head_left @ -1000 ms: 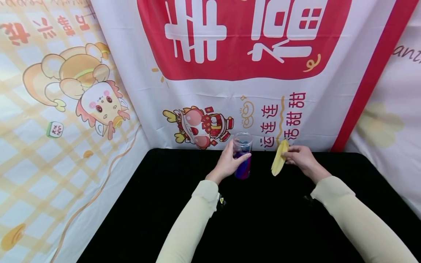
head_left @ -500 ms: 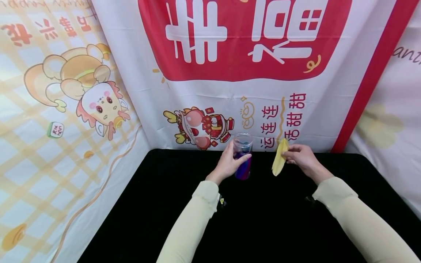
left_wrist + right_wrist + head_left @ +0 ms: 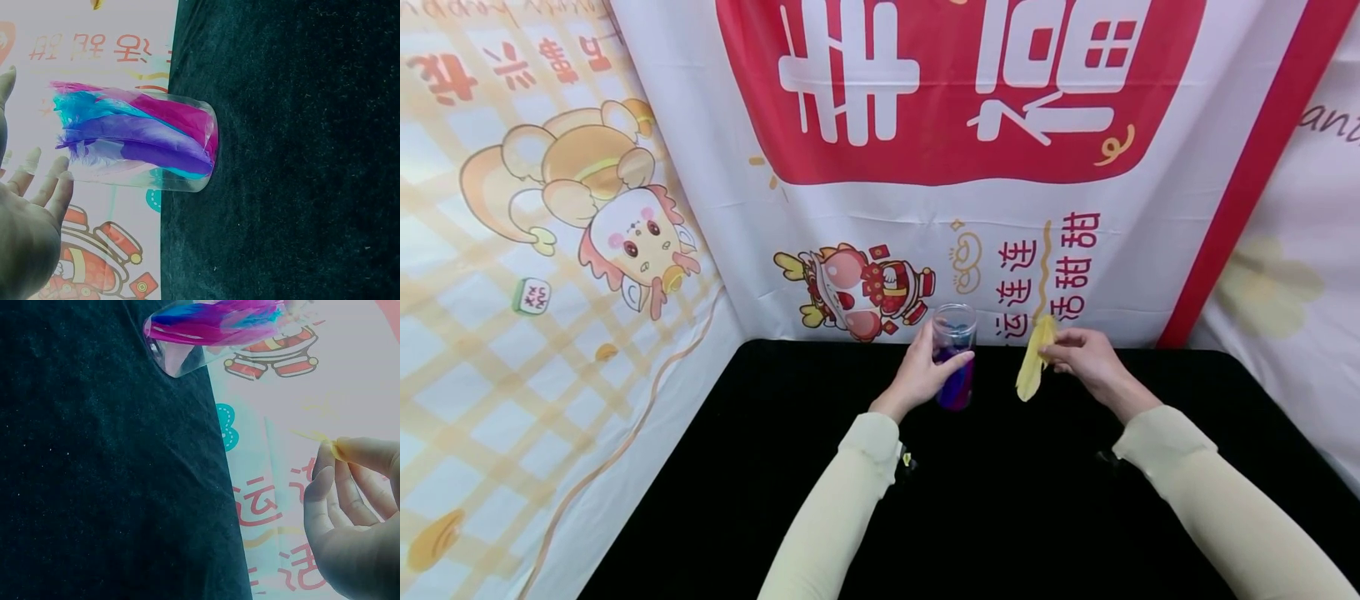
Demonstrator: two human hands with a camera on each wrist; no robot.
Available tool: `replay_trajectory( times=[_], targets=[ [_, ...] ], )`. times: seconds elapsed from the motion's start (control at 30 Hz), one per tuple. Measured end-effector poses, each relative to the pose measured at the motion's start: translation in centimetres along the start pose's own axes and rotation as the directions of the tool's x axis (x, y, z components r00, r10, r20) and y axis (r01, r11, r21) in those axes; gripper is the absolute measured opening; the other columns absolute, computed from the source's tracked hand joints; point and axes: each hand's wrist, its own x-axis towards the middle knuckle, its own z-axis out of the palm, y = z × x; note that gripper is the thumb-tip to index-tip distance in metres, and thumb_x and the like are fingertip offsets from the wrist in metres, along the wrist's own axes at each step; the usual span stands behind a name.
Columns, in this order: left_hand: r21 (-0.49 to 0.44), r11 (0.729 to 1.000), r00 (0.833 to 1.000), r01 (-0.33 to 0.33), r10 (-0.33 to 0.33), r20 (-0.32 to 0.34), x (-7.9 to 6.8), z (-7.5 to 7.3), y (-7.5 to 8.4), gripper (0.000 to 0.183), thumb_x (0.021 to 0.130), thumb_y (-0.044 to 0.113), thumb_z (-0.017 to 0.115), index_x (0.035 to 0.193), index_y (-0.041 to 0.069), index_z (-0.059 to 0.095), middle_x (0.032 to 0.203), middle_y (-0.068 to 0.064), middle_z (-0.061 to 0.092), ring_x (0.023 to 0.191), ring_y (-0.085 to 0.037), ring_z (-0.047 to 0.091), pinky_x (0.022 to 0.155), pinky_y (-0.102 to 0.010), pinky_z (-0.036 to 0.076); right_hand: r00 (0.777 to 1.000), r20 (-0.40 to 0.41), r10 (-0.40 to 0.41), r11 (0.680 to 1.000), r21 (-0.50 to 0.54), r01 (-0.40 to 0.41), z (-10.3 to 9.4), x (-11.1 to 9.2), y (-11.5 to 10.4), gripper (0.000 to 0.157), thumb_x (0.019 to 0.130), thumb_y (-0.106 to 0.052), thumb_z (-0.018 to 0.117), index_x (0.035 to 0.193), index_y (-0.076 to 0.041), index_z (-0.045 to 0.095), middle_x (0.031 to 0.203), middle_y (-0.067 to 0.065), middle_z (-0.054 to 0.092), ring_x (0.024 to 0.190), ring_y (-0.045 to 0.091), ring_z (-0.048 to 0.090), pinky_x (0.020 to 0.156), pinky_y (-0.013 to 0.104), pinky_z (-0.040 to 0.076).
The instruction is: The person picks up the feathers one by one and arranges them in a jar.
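In the head view, a clear cylindrical glass [image 3: 956, 320] stands upright near the table's far edge. My left hand [image 3: 919, 371] holds it from the left side, thumb across the front. Pink, turquoise and purple feathers [image 3: 144, 134] fill the glass, as the left wrist view shows. To the right of it, my right hand [image 3: 1092, 364] pinches a yellow feather [image 3: 1033, 362] between thumb and fingers, held off the table with its lower end tilted left. Only a thin, pale part of that feather shows in the right wrist view, at the fingertips [image 3: 323, 474].
A black cloth covers the table [image 3: 985, 508]. Right behind its far edge hangs a white and red printed banner [image 3: 865, 200]. A yellow-checked printed cloth [image 3: 550, 350] hangs on the left, and another pale cloth [image 3: 1292, 275] on the right.
The yellow feather has turned slightly in my right fingers, its lower end shifting a little to the left. My left hand and the glass stay put.
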Motion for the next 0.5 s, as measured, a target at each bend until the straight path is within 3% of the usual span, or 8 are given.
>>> replay_trajectory(
  times=[0.5],
  targets=[
    [0.010, 1.000, 1.000, 0.006, -0.006, -0.002, 0.0, 0.1, -0.1, 0.079, 0.093, 0.044, 0.075, 0.154, 0.017, 0.033, 0.149, -0.009, 0.045, 0.137, -0.023, 0.050, 0.113, -0.037, 0.044, 1.000, 0.018, 0.007, 0.999, 0.054, -0.008, 0.5, -0.1, -2.3, 0.022, 0.096, -0.012, 0.074, 0.112, 0.001, 0.065, 0.091, -0.009, 0.071, 0.082, 0.008, 0.066, 0.071, 0.024, 0.058]
  ],
)
